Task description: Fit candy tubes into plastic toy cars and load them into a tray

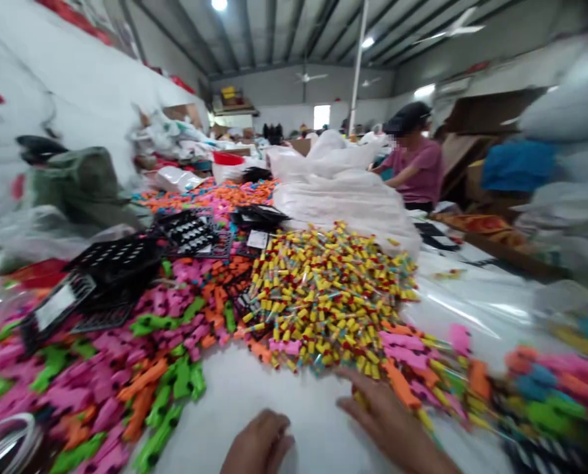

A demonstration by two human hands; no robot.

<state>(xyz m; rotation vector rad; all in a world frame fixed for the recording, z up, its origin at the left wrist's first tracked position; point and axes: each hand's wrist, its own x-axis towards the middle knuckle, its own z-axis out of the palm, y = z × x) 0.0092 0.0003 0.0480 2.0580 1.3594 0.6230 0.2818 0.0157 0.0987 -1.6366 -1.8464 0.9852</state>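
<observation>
My left hand (260,442) rests low over the white tabletop (224,388), fingers curled together; what they hold, if anything, is hidden. To its right, my right hand (380,408) reaches to the near edge of a heap of small yellow-and-red pieces (328,289), its thumb and forefinger spread and a yellow piece partly showing by the fingers. Pink, green and orange toy-shaped pieces (96,388) lie in a big pile on the left. More pink and orange pieces (407,349) sit beside my right hand.
Black perforated trays (110,263) lie on the left pile. White sacks (343,197) stand behind the yellow heap. A person in a pink shirt (415,164) is at the back right. Clear plastic sheeting (471,309) covers the right side. A wire coil (14,441) is at the lower left.
</observation>
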